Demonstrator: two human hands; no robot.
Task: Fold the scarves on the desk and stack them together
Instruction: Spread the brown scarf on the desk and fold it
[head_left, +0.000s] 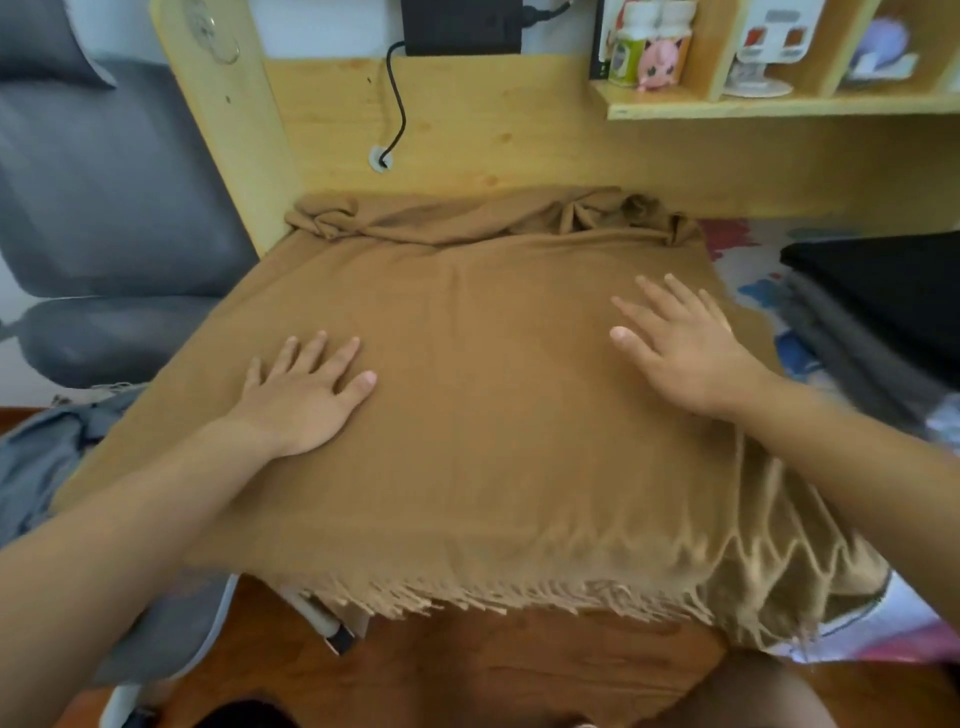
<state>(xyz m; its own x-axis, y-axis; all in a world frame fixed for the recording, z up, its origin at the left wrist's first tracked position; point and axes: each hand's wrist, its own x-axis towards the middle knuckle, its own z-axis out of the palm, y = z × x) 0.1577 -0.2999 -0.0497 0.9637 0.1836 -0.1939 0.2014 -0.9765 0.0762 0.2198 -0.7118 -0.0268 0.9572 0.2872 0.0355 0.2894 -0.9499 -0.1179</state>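
Observation:
A large tan scarf with a fringed near edge lies spread over most of the desk, and its far end is bunched against the back panel. My left hand rests flat on its left part with fingers spread. My right hand presses flat on its right part, fingers straight. At the right edge of the desk sits a stack of folded scarves: a black one on top of a dark grey one. A blue-grey scarf hangs off to the left of the desk.
A grey office chair stands left of the desk. The wooden back panel has a black cable through a grommet. A shelf at upper right holds small bottles and figurines. A colourful desk mat shows beside the stack.

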